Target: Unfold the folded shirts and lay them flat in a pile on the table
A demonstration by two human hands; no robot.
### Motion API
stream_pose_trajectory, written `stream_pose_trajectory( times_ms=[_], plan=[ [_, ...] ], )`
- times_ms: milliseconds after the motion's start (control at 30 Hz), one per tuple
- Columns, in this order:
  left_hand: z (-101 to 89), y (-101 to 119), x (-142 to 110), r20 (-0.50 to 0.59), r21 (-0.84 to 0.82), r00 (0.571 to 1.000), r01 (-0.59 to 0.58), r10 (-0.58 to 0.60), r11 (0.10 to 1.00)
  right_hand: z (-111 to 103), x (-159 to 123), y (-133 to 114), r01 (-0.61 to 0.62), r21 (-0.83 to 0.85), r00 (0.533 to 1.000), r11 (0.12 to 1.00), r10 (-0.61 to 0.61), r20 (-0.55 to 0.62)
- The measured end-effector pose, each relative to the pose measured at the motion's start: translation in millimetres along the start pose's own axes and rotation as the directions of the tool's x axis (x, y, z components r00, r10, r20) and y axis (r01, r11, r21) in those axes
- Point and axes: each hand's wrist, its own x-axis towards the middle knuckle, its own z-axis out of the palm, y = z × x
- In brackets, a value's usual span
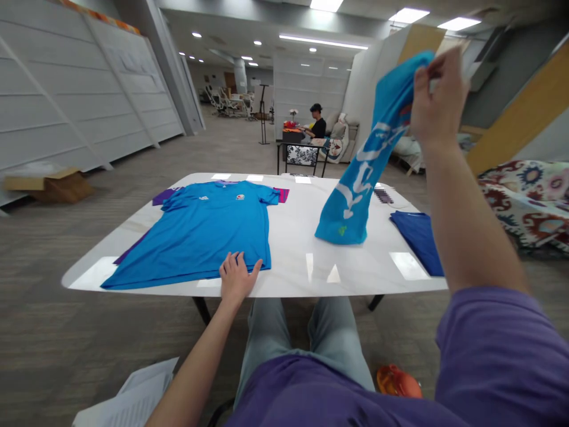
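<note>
My right hand (438,98) is raised high on the right, its fingers closed on one end of a blue towel (355,184) with white lettering. The towel hangs down at a slant, its lower end over or against the tabletop; I cannot tell if it touches. My left hand (237,276) lies flat with fingers spread on the lower right corner of a blue T-shirt (208,231). That shirt is spread out on the table's left half. Purple cloth (166,196) shows from beneath it at the left, and a pink and purple edge (283,195) at its right sleeve.
The white table (293,261) has a glossy top. A folded dark blue garment (420,240) lies at its right edge, near a blurred dark item (383,194). A chair (302,155) stands beyond the far edge. Farther back, a person (317,123) sits near a sofa.
</note>
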Motion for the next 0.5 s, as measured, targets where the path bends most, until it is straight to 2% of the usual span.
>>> stream_pose_trajectory(
  times_ms=[67,100,167,200,233,267,333,400,433,467,500],
  plan=[
    [2.1,-0.3,0.2,-0.005,0.013,1.0,-0.007,0.007,1.0,-36.3,7.7,-20.9,0.115,0.074,0.993,0.991,-0.113,-0.031],
    [3.1,-0.6,0.2,-0.007,0.018,1.0,-0.014,0.014,1.0,-52.1,-2.0,-31.1,0.124,0.102,0.992,0.987,-0.123,-0.022],
    [5.0,-1.6,-0.1,-0.008,0.023,0.999,-0.031,0.031,0.999,-74.8,-48.5,-48.3,0.055,0.1,0.995,0.993,-0.063,0.073],
    [5.9,-2.1,-0.3,-0.008,0.023,0.999,-0.036,0.037,0.999,-81.2,-83.6,-54.4,0.006,0.093,0.985,0.996,-0.022,0.172],
    [6.7,-2.7,-0.5,-0.008,0.023,0.999,-0.04,0.04,0.999,-84.9,-124.7,-58.5,-0.017,0.077,0.949,0.997,-0.008,0.315],
    [7.6,-3.3,-0.6,-0.008,0.022,0.999,-0.042,0.043,0.999,-86.4,-169.9,-60.7,-0.024,0.073,0.879,0.997,-0.014,0.477],
    [9.2,-4.3,-0.4,-0.008,0.022,0.999,-0.048,0.048,0.999,-86.6,-263.6,-60.4,-0.155,0.041,0.634,0.987,0.067,0.771],
    [10.9,-4.6,0.2,-0.004,0.025,0.998,-0.055,0.055,0.998,-87.5,-346.7,-56.2,-0.272,0.004,0.412,0.962,0.113,0.904],
    [11.6,-4.2,0.7,-0.002,0.03,0.998,-0.06,0.06,0.998,-88.8,-379.4,-53.4,-0.308,-0.01,0.33,0.951,0.117,0.937],
    [12.0,-3.3,1.0,0.0,0.035,0.998,-0.065,0.065,0.997,-90.2,-404.7,-50.1,-0.332,-0.022,0.284,0.943,0.122,0.951],
    [12.0,-1.7,1.3,0.0,0.04,0.998,-0.069,0.069,0.997,-91.1,-422.1,-46.2,-0.347,-0.03,0.265,0.937,0.129,0.956]
  ],
)
